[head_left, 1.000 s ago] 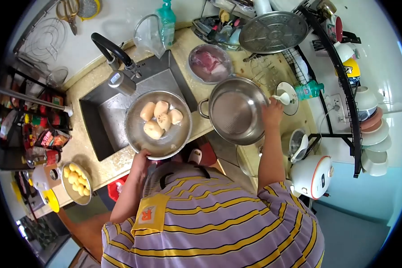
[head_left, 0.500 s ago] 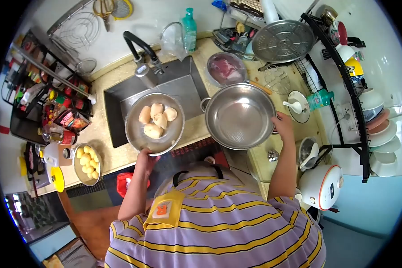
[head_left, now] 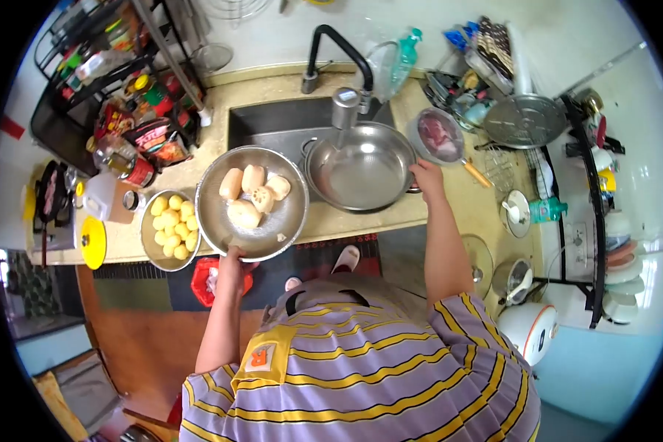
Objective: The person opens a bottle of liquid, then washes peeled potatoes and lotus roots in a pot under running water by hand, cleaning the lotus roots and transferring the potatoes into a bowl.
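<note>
My left hand (head_left: 233, 267) is closed on the near rim of a perforated steel colander (head_left: 291, 225). Inside it lie several peeled lotus root pieces (head_left: 244, 215), one with its holes showing. My right hand (head_left: 427, 179) grips the right side of a wide steel pan (head_left: 357, 173), whose other loop handle (head_left: 309, 146) points left. The pan sits over the sink (head_left: 261, 121), under the black faucet (head_left: 339, 33), with nothing in it. Left of the colander, nearly touching, stands a steel bowl (head_left: 149, 239) of peeled round potatoes (head_left: 173, 225).
A bowl of raw meat (head_left: 438, 136) stands right of the sink. Seasoning bottles and packets crowd the rack (head_left: 81, 74) at left. A dish rack (head_left: 586, 206), a rice cooker (head_left: 529, 331) and a glass lid (head_left: 479, 265) are at right. A red-lined bin (head_left: 205, 280) stands on the floor.
The colander has moved left, away from the sink and up to the potato bowl. The pan has shifted left from the right counter to over the sink. My head view has turned as well.
</note>
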The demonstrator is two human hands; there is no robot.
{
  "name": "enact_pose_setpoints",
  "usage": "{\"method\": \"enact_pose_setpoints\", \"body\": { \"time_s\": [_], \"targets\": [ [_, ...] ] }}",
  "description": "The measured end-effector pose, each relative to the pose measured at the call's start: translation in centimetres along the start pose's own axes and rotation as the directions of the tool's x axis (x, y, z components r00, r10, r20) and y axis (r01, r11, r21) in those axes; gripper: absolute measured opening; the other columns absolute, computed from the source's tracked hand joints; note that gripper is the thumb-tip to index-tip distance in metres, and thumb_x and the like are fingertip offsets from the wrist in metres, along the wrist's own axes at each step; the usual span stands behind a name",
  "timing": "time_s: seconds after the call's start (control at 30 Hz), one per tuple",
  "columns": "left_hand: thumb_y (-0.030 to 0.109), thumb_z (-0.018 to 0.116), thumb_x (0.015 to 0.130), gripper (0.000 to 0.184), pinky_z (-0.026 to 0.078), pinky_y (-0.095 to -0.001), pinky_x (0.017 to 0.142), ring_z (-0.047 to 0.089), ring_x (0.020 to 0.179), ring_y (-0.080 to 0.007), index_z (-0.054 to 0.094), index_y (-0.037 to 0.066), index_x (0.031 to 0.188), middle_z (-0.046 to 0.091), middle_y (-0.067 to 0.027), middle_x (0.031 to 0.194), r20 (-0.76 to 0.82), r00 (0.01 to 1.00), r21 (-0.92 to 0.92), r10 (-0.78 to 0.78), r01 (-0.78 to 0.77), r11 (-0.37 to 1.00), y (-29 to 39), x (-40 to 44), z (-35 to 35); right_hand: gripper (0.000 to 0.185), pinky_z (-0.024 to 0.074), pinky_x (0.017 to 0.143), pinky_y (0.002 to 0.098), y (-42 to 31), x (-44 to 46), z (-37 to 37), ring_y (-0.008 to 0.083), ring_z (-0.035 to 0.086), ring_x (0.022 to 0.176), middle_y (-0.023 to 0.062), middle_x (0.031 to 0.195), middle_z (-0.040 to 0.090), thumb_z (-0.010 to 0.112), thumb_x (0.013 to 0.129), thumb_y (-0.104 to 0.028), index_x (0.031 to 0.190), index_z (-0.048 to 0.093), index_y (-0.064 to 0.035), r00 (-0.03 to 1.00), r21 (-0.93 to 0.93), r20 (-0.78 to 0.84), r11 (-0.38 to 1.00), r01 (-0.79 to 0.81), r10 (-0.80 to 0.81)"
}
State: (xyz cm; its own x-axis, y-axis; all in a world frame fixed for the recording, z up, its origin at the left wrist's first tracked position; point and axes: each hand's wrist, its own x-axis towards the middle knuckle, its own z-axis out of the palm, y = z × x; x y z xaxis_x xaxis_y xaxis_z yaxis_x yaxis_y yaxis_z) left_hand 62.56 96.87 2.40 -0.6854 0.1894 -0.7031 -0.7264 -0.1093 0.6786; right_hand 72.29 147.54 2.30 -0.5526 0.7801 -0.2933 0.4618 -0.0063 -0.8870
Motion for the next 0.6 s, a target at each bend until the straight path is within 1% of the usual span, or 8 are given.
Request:
{"method": "enact_pose_setpoints", "body": {
  "time_s": [0.03,0.13,0.17,0.27,0.3,0.4,0.5,0.6],
  "targets": [
    [0.012,0.049,0.085,0.029,0.056,-0.0324,0.067,0.064,0.082,-0.0222,0.052,-0.002,0.110,0.062,-0.0127,0.100,-0.007,1.000,-0.012,-0.006,0.006,1.000,-0.2,0.3,-0.8,0.036,0.0489,0.051,0.0273,0.7,1.4,2.0,0.0139,0.059,0.058,0.0074,0.078,0.066,0.066,0.078,-0.011,0.110,0.068,0.0035,0.999,0.030,0.029,0.999,-0.021,0.020],
    [0.011,0.048,0.086,0.032,0.058,-0.0325,0.065,0.065,0.081,-0.0232,0.051,-0.005,0.113,0.063,-0.0146,0.101,-0.023,1.000,-0.051,0.010,-0.011,0.999,0.1,-0.5,-0.9,0.028,0.0422,0.048,0.0242,1.4,3.9,6.2,0.0094,0.052,0.052,0.0011,0.071,0.062,0.067,0.081,-0.010,0.106,0.068,0.0012,0.997,0.197,0.023,0.977,-0.081,0.078],
    [0.011,0.048,0.086,0.032,0.058,-0.0325,0.065,0.065,0.081,-0.0231,0.050,-0.005,0.114,0.063,-0.0149,0.101,-0.027,1.000,-0.069,0.014,-0.016,0.997,0.2,-0.8,-0.7,0.026,0.0400,0.048,0.0232,0.8,3.9,7.1,0.0088,0.050,0.051,0.0001,0.070,0.060,0.066,0.082,-0.010,0.106,0.066,0.0001,0.992,0.245,-0.027,0.963,-0.116,0.126],
    [0.010,0.048,0.086,0.035,0.058,-0.0326,0.064,0.065,0.082,-0.0244,0.049,-0.007,0.116,0.063,-0.0153,0.103,-0.053,0.998,-0.115,0.020,-0.026,0.993,0.1,-1.2,0.2,0.028,0.0392,0.048,0.0226,1.3,5.5,6.8,0.0087,0.048,0.050,-0.0003,0.070,0.059,0.067,0.083,-0.011,0.110,0.065,-0.0014,0.985,0.308,-0.008,0.937,-0.163,0.173],
    [0.010,0.048,0.085,0.035,0.058,-0.0328,0.065,0.065,0.082,-0.0243,0.049,-0.006,0.116,0.063,-0.0150,0.103,-0.058,0.998,-0.120,0.027,-0.034,0.992,0.2,-1.5,0.4,0.038,0.0390,0.048,0.0219,2.8,6.8,5.5,0.0082,0.047,0.051,-0.0016,0.068,0.057,0.068,0.084,-0.014,0.121,0.063,-0.0037,0.979,0.294,0.090,0.935,-0.200,0.181],
    [0.010,0.048,0.084,0.036,0.057,-0.0333,0.066,0.065,0.080,-0.0236,0.050,-0.005,0.116,0.063,-0.0143,0.103,-0.107,0.993,-0.114,0.046,-0.058,0.992,1.1,-2.0,1.7,0.044,0.0384,0.048,0.0217,3.3,5.3,2.2,0.0071,0.051,0.055,-0.0018,0.075,0.062,0.069,0.085,-0.017,0.126,0.061,-0.0057,0.971,0.265,0.193,0.945,-0.191,0.142],
    [0.011,0.049,0.083,0.036,0.057,-0.0336,0.067,0.065,0.079,-0.0225,0.052,-0.004,0.115,0.064,-0.0138,0.102,-0.158,0.986,-0.117,0.046,-0.065,0.991,1.5,-3.0,2.5,0.044,0.0380,0.049,0.0215,1.8,1.8,3.3,0.0052,0.053,0.059,-0.0023,0.082,0.067,0.070,0.085,-0.018,0.126,0.061,-0.0060,0.985,0.156,0.056,0.973,-0.171,0.164],
    [0.012,0.049,0.083,0.035,0.057,-0.0334,0.067,0.065,0.078,-0.0219,0.053,-0.004,0.113,0.064,-0.0138,0.101,-0.172,0.985,-0.128,0.029,-0.052,0.990,1.4,-2.6,2.2,0.040,0.0427,0.052,0.0254,1.4,2.9,7.2,0.0094,0.056,0.063,0.0015,0.089,0.067,0.068,0.084,-0.017,0.123,0.065,-0.0067,0.982,0.163,0.131,0.974,-0.157,0.137]
  ]
}}
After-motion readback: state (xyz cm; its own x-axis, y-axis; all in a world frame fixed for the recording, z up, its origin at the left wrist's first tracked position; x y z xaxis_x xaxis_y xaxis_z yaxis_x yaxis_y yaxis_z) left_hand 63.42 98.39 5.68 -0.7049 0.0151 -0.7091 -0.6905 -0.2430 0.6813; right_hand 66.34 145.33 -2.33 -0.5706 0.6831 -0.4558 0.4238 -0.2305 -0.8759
